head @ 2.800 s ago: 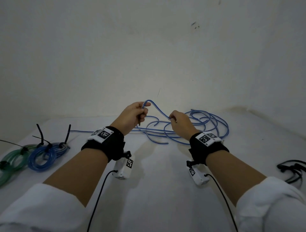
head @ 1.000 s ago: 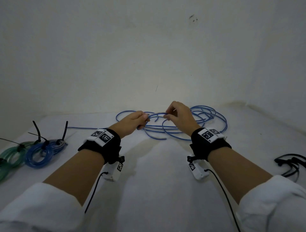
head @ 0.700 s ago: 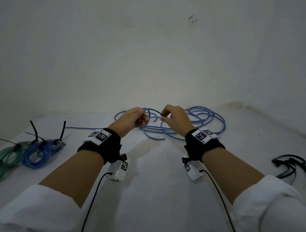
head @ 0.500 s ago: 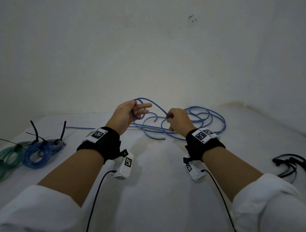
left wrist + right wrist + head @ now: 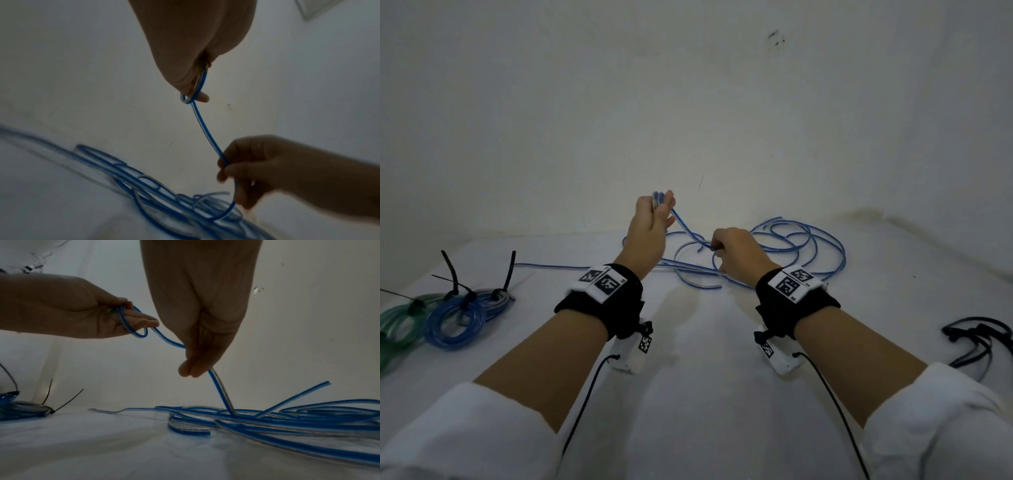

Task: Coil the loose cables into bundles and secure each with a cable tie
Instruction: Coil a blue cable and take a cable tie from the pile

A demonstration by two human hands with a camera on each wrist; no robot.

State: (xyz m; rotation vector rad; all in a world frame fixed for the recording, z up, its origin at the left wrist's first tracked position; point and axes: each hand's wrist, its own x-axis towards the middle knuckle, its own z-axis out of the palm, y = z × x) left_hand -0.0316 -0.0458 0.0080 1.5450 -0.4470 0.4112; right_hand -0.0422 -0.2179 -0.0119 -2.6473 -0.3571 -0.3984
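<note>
Left hand (image 5: 652,222) raised higher, gripping blue cable (image 5: 799,246) loops | right hand (image 5: 736,255) pinching cable, unmoved

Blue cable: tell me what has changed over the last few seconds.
The left hand has lifted higher, holding small loops of the blue cable wound round its fingers; about a second ago the hands were close together. The right hand has stayed low, pinching the strand that runs up to the left. The tied bundles and the black cable ties have not moved.
</note>
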